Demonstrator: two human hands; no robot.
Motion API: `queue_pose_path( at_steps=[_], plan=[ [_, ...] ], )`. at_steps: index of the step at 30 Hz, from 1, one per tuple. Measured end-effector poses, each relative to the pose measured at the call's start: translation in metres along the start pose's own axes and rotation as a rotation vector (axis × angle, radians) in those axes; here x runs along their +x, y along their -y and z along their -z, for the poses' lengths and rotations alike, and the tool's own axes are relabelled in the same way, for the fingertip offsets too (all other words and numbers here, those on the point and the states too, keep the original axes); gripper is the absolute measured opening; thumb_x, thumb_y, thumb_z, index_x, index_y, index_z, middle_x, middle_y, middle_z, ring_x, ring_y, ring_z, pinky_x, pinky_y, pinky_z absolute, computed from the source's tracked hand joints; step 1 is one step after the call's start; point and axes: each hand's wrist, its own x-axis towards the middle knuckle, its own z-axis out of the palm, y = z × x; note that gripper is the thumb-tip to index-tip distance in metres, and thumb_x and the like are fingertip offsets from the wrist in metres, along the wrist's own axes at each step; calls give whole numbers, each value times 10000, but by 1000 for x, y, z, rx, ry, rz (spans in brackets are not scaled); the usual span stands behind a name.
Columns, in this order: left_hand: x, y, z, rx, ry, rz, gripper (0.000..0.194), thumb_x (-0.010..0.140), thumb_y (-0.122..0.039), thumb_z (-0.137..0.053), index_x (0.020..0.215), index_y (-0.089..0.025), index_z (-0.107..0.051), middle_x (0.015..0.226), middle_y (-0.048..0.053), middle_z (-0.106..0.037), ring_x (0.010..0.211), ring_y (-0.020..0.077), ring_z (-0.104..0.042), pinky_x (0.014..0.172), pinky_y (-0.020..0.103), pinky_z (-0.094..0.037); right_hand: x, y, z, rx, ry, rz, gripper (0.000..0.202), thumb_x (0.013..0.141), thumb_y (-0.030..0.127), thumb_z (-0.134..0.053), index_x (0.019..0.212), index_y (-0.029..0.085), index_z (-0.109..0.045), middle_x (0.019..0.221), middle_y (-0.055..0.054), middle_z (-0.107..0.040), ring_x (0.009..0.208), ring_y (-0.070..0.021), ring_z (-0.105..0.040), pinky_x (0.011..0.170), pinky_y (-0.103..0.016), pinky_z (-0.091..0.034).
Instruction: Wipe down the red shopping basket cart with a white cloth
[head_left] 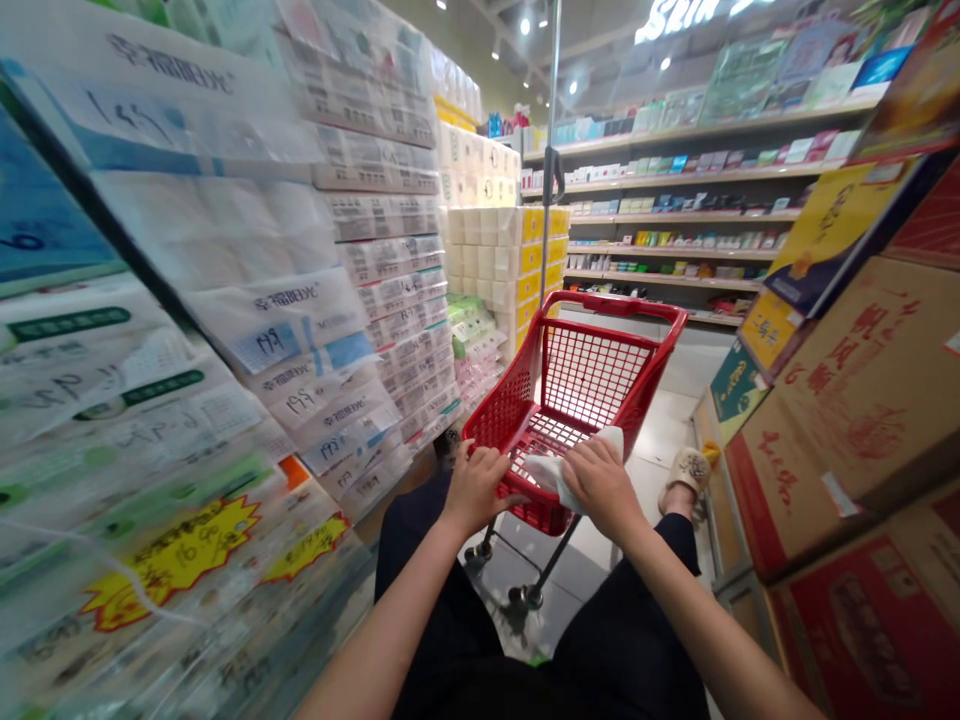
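Observation:
A red plastic shopping cart [598, 362] with a grid-walled basket stands right in front of me, between my legs. My left hand [477, 490] has its fingers hooked over the near left edge of the basket, thumb along the rim. In my right hand [600, 484] is a crumpled white cloth [550, 472], pressed against the near right edge of the basket; whether it is cloth or paper tissue is hard to tell. Nothing lies in the visible part of the basket. Black casters [526, 597] carry the cart on the tiled floor.
Tall stacks of wrapped tissue packs [405, 290] rise close on my left, with yellow price tags [176, 560]. Cardboard boxes [862, 390] are piled on the right, near my foot in a beige clog [686, 474]. Stocked shelves [675, 170] and a metal pole [552, 90] stand beyond the cart.

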Motion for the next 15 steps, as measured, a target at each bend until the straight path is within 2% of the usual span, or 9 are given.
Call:
queue_pose_path(
  at_steps=[4, 7, 11, 15],
  plan=[
    [5, -20, -8, 7, -16, 43, 345, 809, -522, -644, 908, -201, -562, 938, 48, -592, 935, 233, -526, 1065, 510, -266, -9, 29, -2, -92, -16, -49, 225, 948, 253, -421, 788, 210, -574, 825, -63, -585, 916, -222, -494, 1008, -423, -290],
    [9, -35, -14, 6, -20, 62, 353, 809, -519, -643, 929, -196, -568, 958, 65, -591, 939, 250, -524, 1027, 505, -304, -14, 37, -7, -150, -8, -104, 219, 948, 266, -418, 823, 197, -584, 848, -81, -582, 921, -239, -491, 968, -430, -312],
    [14, -45, -16, -28, -5, 18, 357, 787, -501, -675, 941, -195, -574, 919, 66, -587, 920, 259, -526, 935, 452, -388, -19, 17, -7, -152, -5, -84, 247, 965, 295, -408, 815, 197, -577, 854, -69, -588, 908, -218, -500, 955, -398, -324],
    [21, -32, -8, -100, 69, -129, 363, 800, -389, -702, 1089, -225, -554, 973, 46, -612, 942, 231, -551, 859, 373, -447, -26, -14, -1, -125, -12, -49, 238, 971, 301, -409, 830, 207, -577, 845, -50, -593, 920, -204, -508, 996, -376, -313]
  ],
)
